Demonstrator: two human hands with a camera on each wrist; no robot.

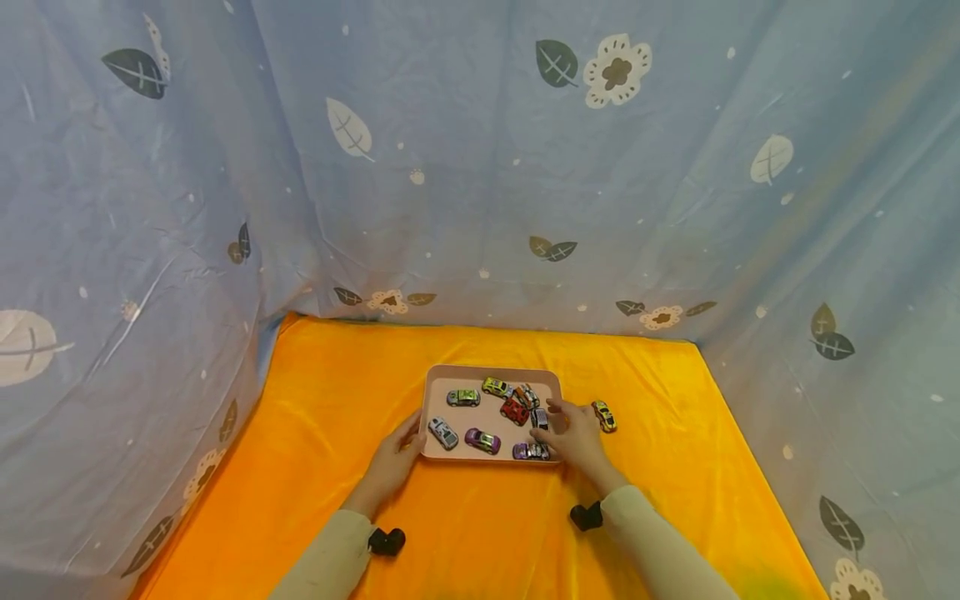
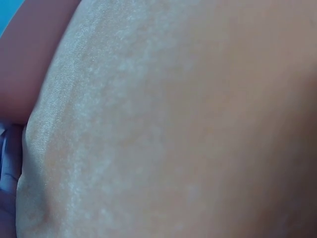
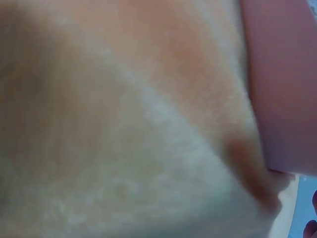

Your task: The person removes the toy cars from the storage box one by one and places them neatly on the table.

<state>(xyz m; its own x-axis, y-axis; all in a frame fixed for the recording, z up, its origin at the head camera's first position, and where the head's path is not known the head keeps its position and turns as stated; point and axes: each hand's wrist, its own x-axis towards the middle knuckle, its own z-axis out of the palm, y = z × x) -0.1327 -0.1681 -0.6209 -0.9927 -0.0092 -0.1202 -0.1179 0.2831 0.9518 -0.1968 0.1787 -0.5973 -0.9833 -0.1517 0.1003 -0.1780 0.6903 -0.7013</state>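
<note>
A shallow pink tray (image 1: 468, 421) lies on the yellow cloth, with several small toy cars spread inside. My left hand (image 1: 395, 457) rests at the tray's left side, its fingers against the outer wall. Over the right rim reaches my right hand (image 1: 576, 435), thumb and forefinger around a black-and-white toy car (image 1: 539, 419). Close to it are a red toy car (image 1: 514, 411), an orange one (image 1: 527, 396) and a purple one (image 1: 531, 452). Both wrist views are mostly filled by blurred cloth, with part of each hand at the edge.
One yellow toy car (image 1: 603, 416) lies outside the tray, just right of my right hand. Further left in the tray are a green car (image 1: 462, 398), a silver car (image 1: 443, 433) and a purple-green car (image 1: 482, 441). Blue patterned curtains (image 1: 480, 208) enclose the yellow cloth (image 1: 480, 525).
</note>
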